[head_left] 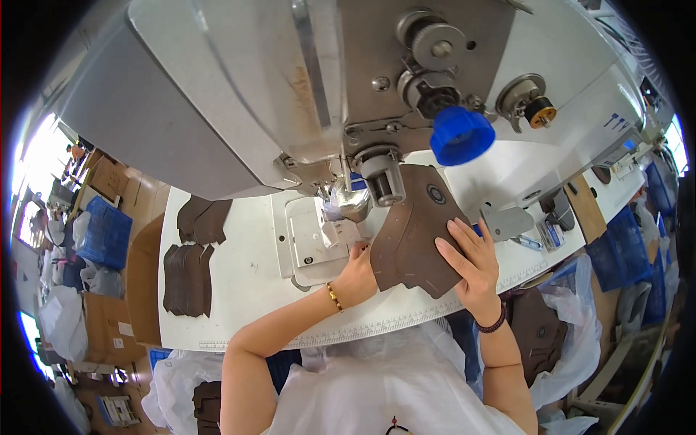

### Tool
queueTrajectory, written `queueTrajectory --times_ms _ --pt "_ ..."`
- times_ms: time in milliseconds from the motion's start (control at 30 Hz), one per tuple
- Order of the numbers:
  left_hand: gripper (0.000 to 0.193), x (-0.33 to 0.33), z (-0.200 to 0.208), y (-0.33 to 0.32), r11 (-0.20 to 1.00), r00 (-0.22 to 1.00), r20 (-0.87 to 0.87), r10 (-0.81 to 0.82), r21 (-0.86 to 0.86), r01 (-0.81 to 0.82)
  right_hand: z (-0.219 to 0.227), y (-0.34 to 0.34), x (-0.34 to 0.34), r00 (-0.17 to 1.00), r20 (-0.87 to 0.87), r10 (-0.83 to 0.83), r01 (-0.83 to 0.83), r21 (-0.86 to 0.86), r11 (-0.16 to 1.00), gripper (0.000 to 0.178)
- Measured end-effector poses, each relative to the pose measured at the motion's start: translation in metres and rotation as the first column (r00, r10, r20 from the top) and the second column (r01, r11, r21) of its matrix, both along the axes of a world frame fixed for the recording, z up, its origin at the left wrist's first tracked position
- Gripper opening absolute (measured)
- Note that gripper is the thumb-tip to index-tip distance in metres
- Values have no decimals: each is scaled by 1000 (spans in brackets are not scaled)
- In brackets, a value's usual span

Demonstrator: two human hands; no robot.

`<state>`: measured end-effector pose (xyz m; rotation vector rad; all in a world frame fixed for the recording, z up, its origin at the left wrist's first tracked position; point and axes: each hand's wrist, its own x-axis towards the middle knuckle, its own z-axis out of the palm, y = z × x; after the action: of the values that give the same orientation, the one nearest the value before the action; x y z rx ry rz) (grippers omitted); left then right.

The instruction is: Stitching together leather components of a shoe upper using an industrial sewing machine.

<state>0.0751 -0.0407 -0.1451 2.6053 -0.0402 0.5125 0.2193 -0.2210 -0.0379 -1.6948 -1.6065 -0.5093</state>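
A brown leather-like shoe upper piece (413, 232) with a dark round badge lies under the sewing machine head, its upper edge close to the presser foot area (348, 203). My left hand (357, 279) is at the piece's left edge, fingers bent and closed on it just below the machine's foot; some fingertips are hidden. Across the right side of the same piece rests my right hand (475, 264), its fingers stretched out and flat. The needle itself cannot be made out.
Stacked brown pieces (187, 281) and more brown pieces (203, 219) lie at the table's left. A blue knob (462, 135) juts from the machine. To the right are a grey metal plate (506, 221) and a blue cutter (527, 243). A plastic-lined bag (573, 319) hangs beside the table.
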Motion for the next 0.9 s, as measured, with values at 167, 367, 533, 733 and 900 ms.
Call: queueTrajectory --times_ms 167,367,533,733,900 --pt "41 -12 14 1 973 995 -34 -96 -212 87 0 -5 1 993 -112 30 -26 33 999 51" --pt "23 -49 98 -33 946 932 162 -324 65 317 10 0 -5 758 -643 109 -126 20 992 44" --pt "18 -55 144 -31 896 962 -11 274 -359 -260 40 11 2 759 -557 338 -287 181 941 44" --pt "20 -31 129 -21 580 932 109 347 -805 -122 53 33 -31 961 -275 -5 -35 -141 989 37" --pt "28 -54 120 0 432 978 51 201 -901 -42 44 79 -25 956 -291 -43 40 -18 999 20"
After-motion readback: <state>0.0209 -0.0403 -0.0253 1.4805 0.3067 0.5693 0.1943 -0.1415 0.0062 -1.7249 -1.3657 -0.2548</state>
